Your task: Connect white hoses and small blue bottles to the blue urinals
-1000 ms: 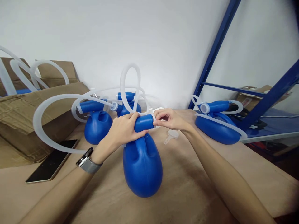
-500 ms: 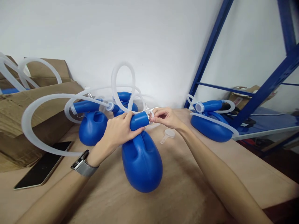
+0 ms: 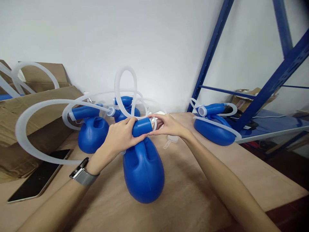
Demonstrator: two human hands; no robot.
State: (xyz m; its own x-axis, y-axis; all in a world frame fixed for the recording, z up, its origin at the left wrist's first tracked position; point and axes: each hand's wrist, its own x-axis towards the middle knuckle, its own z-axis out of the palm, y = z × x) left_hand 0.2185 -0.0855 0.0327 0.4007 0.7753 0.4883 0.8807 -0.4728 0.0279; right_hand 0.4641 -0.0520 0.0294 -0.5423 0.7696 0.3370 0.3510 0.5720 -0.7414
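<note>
Head view finds the right hand (image 3: 169, 125) with thumb and fingers curled around a white ring (image 3: 155, 123), thumb to the near side, forefinger to the far side; how firmly they press cannot be told. The ring sits at the mouth of a blue bottle's neck (image 3: 142, 127), which points toward 3 o'clock. The left hand (image 3: 122, 133) grasps that neck from above, fingers over the far side and thumb along the near side.

Below the hands, the rounded body of the blue bottle (image 3: 144, 175) lies in the middle of the table (image 3: 205, 199). Taking this bottle as the clock's centre, a translucent flat cap (image 3: 173, 139) with a tab lies near it at 2 o'clock. A pale hose loop (image 3: 118, 85) rises at 11, in front of a second bottle (image 3: 125, 101). Toward 10 stands a third bottle (image 3: 90, 137), and a wide hose (image 3: 21, 129) arcs past it, going out of sight behind the left wrist and its watch (image 3: 83, 172).

Farther out, a dark phone (image 3: 36, 182) lies at 9, beside an open cardboard box (image 3: 45, 109). Toward 2, well apart, lies a fourth bottle (image 3: 213, 130), close to a blue rack (image 3: 210, 51).
</note>
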